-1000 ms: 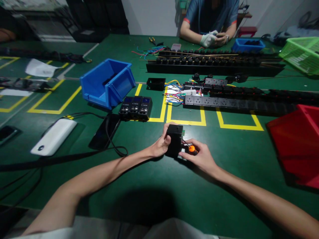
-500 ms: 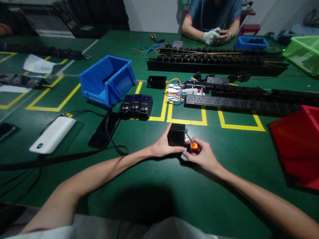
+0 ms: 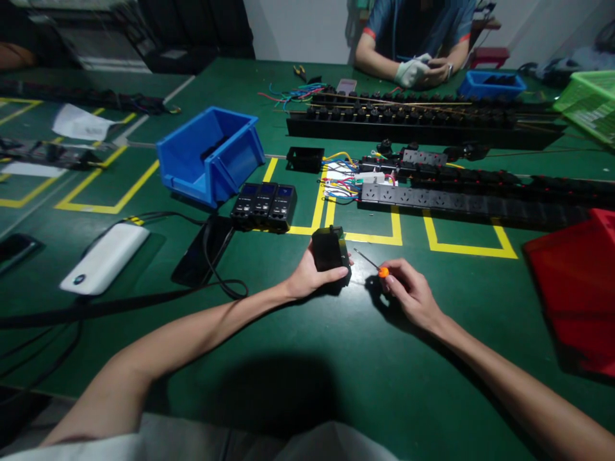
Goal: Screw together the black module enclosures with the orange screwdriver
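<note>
My left hand (image 3: 310,275) grips a small black box (image 3: 330,253), thumb across its near side, above the green table. To the right, my right hand (image 3: 416,291) holds a screwdriver (image 3: 383,273) by its orange and dark handle. Its thin shaft points up and left towards the box without touching it. Beyond my left hand, several black modules (image 3: 264,206) with small displays stand side by side. Behind the hands lies a long black socket strip (image 3: 418,197), with coloured wires (image 3: 342,186) at its left end.
A blue bin (image 3: 209,157) stands at the left, near a white power bank (image 3: 104,259) and a dark phone (image 3: 202,251) with cables. A red bin (image 3: 576,282) is at the right. Across the table sits a person (image 3: 416,38) wearing a glove.
My right hand and the screwdriver have moved right, away from the box. My left hand has tilted the box and shifted it slightly left.
</note>
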Tool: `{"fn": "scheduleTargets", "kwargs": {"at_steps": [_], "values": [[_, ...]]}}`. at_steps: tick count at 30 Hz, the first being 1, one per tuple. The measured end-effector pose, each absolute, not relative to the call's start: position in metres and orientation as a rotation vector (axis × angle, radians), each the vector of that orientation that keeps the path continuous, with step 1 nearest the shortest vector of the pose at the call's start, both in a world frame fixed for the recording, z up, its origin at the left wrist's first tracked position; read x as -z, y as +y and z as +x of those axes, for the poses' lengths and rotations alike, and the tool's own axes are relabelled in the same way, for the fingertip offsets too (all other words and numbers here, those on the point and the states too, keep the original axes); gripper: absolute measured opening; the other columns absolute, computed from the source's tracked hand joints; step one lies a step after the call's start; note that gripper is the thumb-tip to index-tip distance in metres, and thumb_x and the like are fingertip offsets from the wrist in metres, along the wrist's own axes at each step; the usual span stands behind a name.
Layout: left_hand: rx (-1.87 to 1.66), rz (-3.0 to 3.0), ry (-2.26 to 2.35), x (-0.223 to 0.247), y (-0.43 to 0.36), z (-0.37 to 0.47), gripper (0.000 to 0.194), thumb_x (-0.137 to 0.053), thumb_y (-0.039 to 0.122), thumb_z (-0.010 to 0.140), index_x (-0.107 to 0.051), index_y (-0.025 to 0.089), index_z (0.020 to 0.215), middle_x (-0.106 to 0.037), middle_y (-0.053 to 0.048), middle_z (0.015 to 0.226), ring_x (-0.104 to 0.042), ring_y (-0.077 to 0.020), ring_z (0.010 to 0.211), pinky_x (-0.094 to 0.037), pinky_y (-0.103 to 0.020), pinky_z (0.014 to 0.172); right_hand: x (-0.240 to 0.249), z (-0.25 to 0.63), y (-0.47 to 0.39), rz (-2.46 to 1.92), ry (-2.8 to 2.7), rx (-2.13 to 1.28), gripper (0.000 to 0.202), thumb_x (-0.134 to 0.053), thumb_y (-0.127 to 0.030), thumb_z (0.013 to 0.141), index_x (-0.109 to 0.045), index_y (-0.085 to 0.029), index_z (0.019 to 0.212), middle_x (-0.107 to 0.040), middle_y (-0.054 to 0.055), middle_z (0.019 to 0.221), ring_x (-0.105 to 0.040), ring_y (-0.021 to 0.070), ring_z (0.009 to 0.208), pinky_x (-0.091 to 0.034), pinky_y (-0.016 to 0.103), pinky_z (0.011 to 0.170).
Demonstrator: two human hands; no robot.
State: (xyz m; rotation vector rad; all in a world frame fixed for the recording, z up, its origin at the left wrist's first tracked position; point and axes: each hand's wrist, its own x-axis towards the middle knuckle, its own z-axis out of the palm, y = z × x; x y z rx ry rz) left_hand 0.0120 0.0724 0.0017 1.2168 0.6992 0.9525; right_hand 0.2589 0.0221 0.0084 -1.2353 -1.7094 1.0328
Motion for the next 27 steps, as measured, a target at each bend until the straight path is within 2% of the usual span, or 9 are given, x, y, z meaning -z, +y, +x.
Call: {"fn": "scheduleTargets", "kwargs": {"at_steps": [5,8,11,15,19,27], "values": [[-1.081,1.245,0.786,0.000,0.068,0.013,0.043,-0.081,0.035,0.075,-0.058,0.016,0.106,-0.066,-0.007,0.099,-0.067,-0.0185,0.090,-0.057,-0.039,0.087,-0.011,0.260,0.027,-1.224,-1.672,-1.025,0.018,-0.070,-0.032,0.088,-0.072,-0.019,0.100,-0.075,0.005,0.085,-0.070,0.0159,0.069,-0.055,0.026,0.062],[-1.241,1.238,0.846,-0.002,0.067,0.014,0.052,-0.082,0.029,0.074,-0.051,0.022,0.115,-0.063,-0.003,0.101,-0.067,-0.0165,0.090,-0.057,-0.038,0.088,-0.013,0.259,0.028,-1.233,-1.644,-0.991,0.016,-0.074,-0.030,0.085,-0.076,-0.018,0.096,-0.078,0.007,0.091,-0.074,0.0188,0.079,-0.059,0.028,0.071],[-1.319,1.293,0.866,-0.002,0.067,0.013,0.063,-0.081,0.023,0.074,-0.041,0.026,0.122,-0.061,-0.001,0.103,-0.066,-0.0150,0.091,-0.057,-0.037,0.090,-0.015,0.259,0.029,-1.224,-1.648,-0.985,0.017,-0.077,-0.029,0.081,-0.078,-0.018,0.094,-0.079,0.007,0.089,-0.075,0.0200,0.077,-0.061,0.030,0.070],[-1.319,1.410,0.842,0.004,0.069,0.011,0.068,-0.082,0.020,0.072,-0.039,0.027,0.125,-0.059,-0.003,0.106,-0.065,-0.0162,0.093,-0.057,-0.036,0.086,-0.016,0.258,0.029,-1.219,-1.653,-0.981,0.017,-0.078,-0.028,0.079,-0.079,-0.018,0.092,-0.080,0.007,0.087,-0.076,0.0199,0.074,-0.062,0.029,0.068],[-1.309,1.452,0.837,0.011,0.070,0.009,0.071,-0.082,0.020,0.072,-0.040,0.027,0.128,-0.058,-0.005,0.111,-0.065,-0.0189,0.098,-0.056,-0.041,0.091,-0.015,0.259,0.029,-1.225,-1.657,-0.974,0.015,-0.078,-0.026,0.079,-0.079,-0.017,0.091,-0.080,0.007,0.085,-0.076,0.0194,0.074,-0.062,0.028,0.068],[-1.229,1.428,0.805,0.005,0.069,0.007,0.069,-0.081,0.021,0.074,-0.038,0.028,0.128,-0.060,-0.005,0.109,-0.067,-0.0179,0.094,-0.057,-0.039,0.089,-0.016,0.258,0.029,-1.240,-1.660,-0.972,0.015,-0.078,-0.029,0.078,-0.079,-0.018,0.088,-0.079,0.007,0.083,-0.075,0.0209,0.072,-0.063,0.032,0.067]]}}
